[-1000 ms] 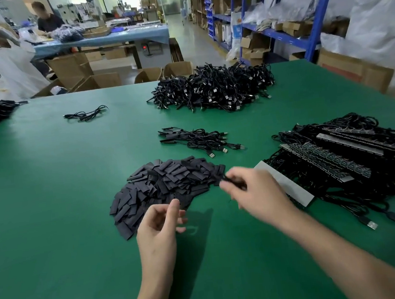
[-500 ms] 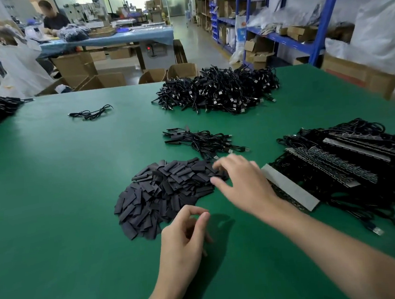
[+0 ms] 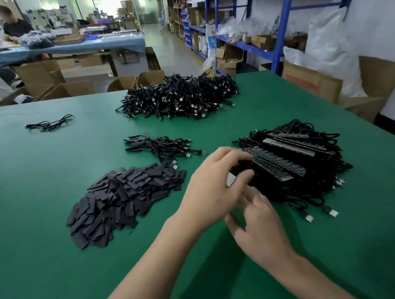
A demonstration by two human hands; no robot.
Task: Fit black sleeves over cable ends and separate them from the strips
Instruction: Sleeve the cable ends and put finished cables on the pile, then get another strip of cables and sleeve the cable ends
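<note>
Left hand (image 3: pixel 214 188) reaches across to the stack of cable strips (image 3: pixel 287 162) on the right of the bench (image 3: pixel 45 260), fingers (image 3: pixel 235 156) curled over the near end of a strip, thumb underneath, pinching it. Right hand (image 3: pixel 259 225) sits just below it, fingers loosely apart and half hidden; whether it holds a sleeve, I cannot tell. The pile of black sleeves (image 3: pixel 124 199) lies to the left, big and barely dented by the look of it. Beyond that, a small bunch of cables (image 3: pixel 165 147) with dark, sleeved-looking ends (the finished ones, I'd judge). The strips are loaded with cables, so it's early days: most of the job lies ahead
</note>
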